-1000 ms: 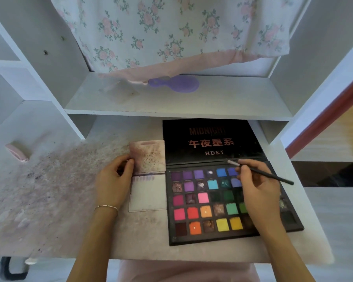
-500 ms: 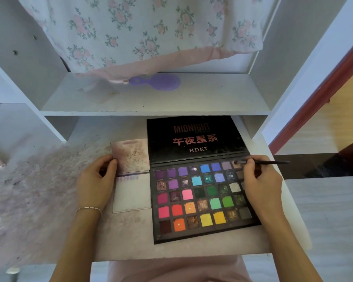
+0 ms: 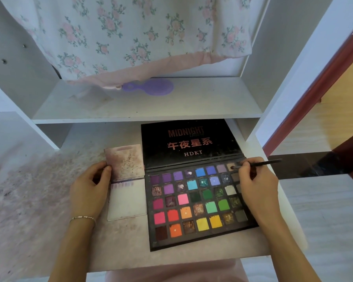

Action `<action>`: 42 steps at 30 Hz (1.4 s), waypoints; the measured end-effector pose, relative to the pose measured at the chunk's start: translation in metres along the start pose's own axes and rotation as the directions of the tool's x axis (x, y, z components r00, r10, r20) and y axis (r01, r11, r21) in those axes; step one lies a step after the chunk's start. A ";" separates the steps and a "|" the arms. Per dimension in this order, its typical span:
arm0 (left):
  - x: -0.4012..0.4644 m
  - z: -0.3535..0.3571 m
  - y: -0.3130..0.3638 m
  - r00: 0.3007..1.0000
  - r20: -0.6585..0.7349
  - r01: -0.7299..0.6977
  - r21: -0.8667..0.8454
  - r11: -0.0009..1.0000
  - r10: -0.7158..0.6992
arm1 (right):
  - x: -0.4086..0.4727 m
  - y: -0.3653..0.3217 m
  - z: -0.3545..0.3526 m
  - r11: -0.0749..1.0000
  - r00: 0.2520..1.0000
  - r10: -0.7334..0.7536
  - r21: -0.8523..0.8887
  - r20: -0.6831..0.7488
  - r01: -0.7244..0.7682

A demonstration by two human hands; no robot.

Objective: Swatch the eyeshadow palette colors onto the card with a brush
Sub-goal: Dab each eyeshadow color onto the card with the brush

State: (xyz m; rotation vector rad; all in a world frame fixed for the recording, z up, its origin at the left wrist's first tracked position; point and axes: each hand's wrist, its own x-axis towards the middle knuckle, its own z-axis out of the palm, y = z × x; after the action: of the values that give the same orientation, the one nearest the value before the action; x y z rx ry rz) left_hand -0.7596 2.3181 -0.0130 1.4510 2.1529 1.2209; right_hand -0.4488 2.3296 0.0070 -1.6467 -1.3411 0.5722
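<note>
An open black eyeshadow palette [image 3: 198, 202] with several coloured pans lies on the desk, its lid [image 3: 190, 143] propped back. My right hand [image 3: 255, 184] pinches a thin black brush [image 3: 263, 162], whose tip dips into the brownish pan at the top right of the palette. Left of the palette lies a folded white card [image 3: 127, 198] with faint purple swatches along its fold. The card's upper flap [image 3: 126, 161] is speckled mauve. My left hand [image 3: 90, 192] holds the card's left edge, thumb on the upper flap.
The desk surface [image 3: 39, 200] left of the card is smeared with pinkish powder. A purple hairbrush [image 3: 151, 87] lies on the shelf [image 3: 143, 106] above, under a hanging floral cloth [image 3: 120, 35]. White shelf uprights [image 3: 277, 74] flank the workspace.
My right hand has carried the brush rightward from the blue pans to the top right pan. The camera view shifted right. My left hand stays on the card.
</note>
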 end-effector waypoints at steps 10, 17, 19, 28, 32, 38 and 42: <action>-0.001 0.000 0.001 1.000 -0.002 0.009 -0.021 1.000 -0.009 | -0.005 -0.006 0.000 0.999 1.000 -0.026 0.027 0.000 0.026; -0.001 -0.001 0.001 1.000 0.015 0.018 -0.022 1.000 -0.017 | -0.020 -0.027 0.022 0.981 0.982 -0.108 0.179 0.154 0.080; -0.001 -0.001 0.000 1.000 0.018 0.016 -0.019 1.000 -0.015 | -0.027 -0.035 0.033 0.973 0.964 -0.145 0.210 0.224 0.098; -0.001 -0.001 0.000 0.999 0.025 0.021 -0.050 0.999 -0.020 | -0.042 -0.064 0.086 0.945 0.875 -0.254 0.298 0.412 0.134; 0.000 -0.001 -0.001 0.999 0.033 0.024 -0.057 0.998 -0.022 | -0.039 -0.070 0.101 0.948 0.839 -0.269 0.283 0.472 0.144; 0.000 -0.001 -0.001 0.999 0.033 0.009 -0.075 0.997 -0.007 | -0.041 -0.066 0.109 0.960 0.827 -0.251 0.236 0.503 0.148; 0.000 0.000 -0.002 0.999 0.034 0.011 -0.090 0.996 -0.008 | -0.041 -0.064 0.110 0.963 0.824 -0.248 0.223 0.509 0.152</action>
State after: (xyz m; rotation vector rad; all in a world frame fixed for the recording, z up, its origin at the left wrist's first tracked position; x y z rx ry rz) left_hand -0.7611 2.3179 -0.0142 1.4131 2.0531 1.2636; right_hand -0.5823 2.3302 0.0015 -1.2196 -1.7823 1.0423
